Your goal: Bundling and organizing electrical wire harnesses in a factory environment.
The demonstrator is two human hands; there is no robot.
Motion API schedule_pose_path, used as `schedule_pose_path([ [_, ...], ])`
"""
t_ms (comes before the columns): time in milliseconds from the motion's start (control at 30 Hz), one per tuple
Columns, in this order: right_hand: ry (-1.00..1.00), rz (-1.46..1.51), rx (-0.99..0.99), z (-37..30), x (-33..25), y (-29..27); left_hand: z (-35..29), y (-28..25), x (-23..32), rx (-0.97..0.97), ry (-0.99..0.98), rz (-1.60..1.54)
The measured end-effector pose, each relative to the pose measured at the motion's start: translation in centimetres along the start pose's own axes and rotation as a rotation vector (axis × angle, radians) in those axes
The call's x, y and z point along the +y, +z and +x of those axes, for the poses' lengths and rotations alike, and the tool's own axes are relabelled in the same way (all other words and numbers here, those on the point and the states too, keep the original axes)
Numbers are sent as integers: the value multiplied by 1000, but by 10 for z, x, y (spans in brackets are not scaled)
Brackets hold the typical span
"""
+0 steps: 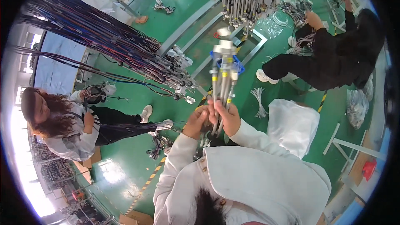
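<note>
In front of my chest I hold a bundle of grey cables point(225, 73) upright, with white connectors at its top and yellow bands along it. My right hand point(228, 117) is closed round the lower part of the bundle. Pressed against the bundle's left side is my left hand point(197, 121), its fingers curled in and partly hidden. Beyond the bundle stands a metal frame point(204, 31), with a blue bin point(236, 66) partly behind the connectors.
Dark cables point(112, 37) hang at the left, grey cables point(246, 0) ahead. Co-workers sit at left point(66, 125) and right point(333, 58), both handling cables. A white sack point(293, 125) and a tied cable bunch point(259, 102) are to my right.
</note>
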State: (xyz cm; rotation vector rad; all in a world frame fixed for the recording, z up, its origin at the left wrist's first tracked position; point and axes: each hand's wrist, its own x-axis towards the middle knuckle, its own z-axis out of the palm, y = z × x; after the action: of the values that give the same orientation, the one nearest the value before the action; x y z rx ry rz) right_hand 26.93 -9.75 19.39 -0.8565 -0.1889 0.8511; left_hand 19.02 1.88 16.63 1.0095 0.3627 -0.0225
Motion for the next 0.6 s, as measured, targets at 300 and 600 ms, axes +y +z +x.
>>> schedule_pose_path([
  [300,39,103,136,3,4,-4,-13,29,2,287,183,447],
  [600,74,53,28,-2,20,2,-24,38,-11,528,337,1008],
])
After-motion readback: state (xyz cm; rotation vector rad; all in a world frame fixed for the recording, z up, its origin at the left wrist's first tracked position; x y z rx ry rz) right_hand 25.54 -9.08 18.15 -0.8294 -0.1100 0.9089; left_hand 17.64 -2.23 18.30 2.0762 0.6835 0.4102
